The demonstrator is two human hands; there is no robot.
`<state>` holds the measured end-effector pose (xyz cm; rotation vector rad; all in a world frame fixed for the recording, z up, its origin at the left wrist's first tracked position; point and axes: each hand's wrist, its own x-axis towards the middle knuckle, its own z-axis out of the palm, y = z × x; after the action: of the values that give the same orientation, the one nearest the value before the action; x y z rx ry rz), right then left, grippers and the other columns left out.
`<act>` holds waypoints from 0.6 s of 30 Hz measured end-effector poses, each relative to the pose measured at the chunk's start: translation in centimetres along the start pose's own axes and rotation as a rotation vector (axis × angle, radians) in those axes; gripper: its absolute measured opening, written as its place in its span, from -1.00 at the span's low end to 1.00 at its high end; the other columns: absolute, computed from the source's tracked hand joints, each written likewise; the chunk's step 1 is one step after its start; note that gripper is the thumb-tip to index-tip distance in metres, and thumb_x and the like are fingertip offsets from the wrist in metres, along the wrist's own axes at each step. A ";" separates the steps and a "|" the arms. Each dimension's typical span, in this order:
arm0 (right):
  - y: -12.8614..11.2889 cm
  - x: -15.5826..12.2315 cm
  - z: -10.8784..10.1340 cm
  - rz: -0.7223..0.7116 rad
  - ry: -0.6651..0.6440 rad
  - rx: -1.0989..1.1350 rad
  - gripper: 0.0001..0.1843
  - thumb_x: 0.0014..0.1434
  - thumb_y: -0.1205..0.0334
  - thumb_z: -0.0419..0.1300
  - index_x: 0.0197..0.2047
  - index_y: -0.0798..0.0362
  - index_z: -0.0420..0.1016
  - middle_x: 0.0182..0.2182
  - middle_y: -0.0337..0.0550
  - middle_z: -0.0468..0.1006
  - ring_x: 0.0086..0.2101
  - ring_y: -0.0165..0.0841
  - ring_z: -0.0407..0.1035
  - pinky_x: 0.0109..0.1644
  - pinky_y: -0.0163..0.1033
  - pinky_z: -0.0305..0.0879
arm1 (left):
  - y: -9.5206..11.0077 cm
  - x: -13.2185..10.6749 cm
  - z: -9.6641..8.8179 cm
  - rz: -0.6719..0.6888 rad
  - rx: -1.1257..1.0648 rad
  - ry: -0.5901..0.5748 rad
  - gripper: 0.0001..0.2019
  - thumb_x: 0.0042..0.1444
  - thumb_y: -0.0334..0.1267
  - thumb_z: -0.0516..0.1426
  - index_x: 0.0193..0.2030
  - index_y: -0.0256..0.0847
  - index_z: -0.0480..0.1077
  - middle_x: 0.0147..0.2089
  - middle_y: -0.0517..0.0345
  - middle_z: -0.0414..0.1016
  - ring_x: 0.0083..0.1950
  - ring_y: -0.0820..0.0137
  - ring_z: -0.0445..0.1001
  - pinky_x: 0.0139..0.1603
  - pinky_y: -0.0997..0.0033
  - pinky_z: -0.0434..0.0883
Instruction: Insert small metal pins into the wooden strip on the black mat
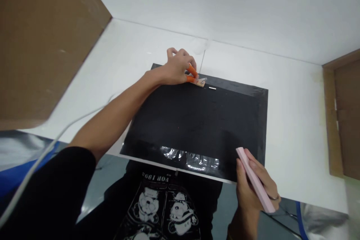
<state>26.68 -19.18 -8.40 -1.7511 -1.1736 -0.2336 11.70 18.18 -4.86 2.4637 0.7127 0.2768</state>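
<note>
My left hand (180, 66) is at the far edge of a black mat (191, 120), fingers bent around a small tool with orange handles (192, 70). The tool's working end is partly hidden by my fingers. Touching or just beside it is a small tan wooden-looking piece (200, 83) with a shiny bit on it. A short silver strip (212, 88) lies on the mat a little to the right. At the near right corner, my right hand (263, 182) grips a long pale pink bar or slim case (255, 180), tilted, its narrow side toward me.
Under the mat is a white tabletop (292, 127), backed by a white wall (225, 3). Brown panels stand at the left (45, 45) and right (347, 108). A white cable (67, 125) runs past my left arm. Clear tape (194, 159) shines on the mat's near edge.
</note>
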 end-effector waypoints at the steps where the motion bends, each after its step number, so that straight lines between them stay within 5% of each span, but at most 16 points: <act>1: 0.0 0.0 0.0 -0.005 0.002 -0.006 -0.60 -0.04 0.40 0.54 -0.19 0.08 0.48 -0.22 -0.20 0.67 -0.24 -0.19 0.65 -0.22 -0.18 0.69 | 0.1 0.1 -0.3 0.011 -0.004 -0.019 -0.88 0.13 -0.13 0.31 -0.35 -0.08 0.63 -0.07 0.07 0.60 0.21 0.01 0.26 0.34 -0.27 -0.18; 9: -0.1 -0.3 0.6 -0.008 0.018 -0.004 -0.63 -0.01 0.35 0.54 -0.20 0.12 0.48 -0.24 -0.12 0.68 -0.25 -0.17 0.65 -0.27 -0.23 0.67 | 0.8 1.1 -1.3 0.063 -0.016 -0.056 -0.89 0.16 -0.16 0.28 -0.34 -0.07 0.61 -0.12 0.13 0.61 0.18 0.09 0.31 0.35 -0.20 -0.25; 18: -0.7 0.4 0.3 -0.131 -0.056 -0.133 -0.63 0.01 0.38 0.54 -0.16 0.13 0.51 -0.23 -0.13 0.70 -0.34 -0.26 0.64 -0.34 -0.33 0.62 | 0.4 1.6 -1.1 0.032 -0.037 -0.130 -0.79 0.11 -0.03 0.28 -0.21 -0.05 0.62 0.04 0.14 0.62 0.24 0.08 0.35 0.34 -0.16 -0.28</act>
<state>26.26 -18.72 -7.89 -1.8072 -1.3416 -0.3500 12.81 19.24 -3.72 2.4342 0.6082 0.1385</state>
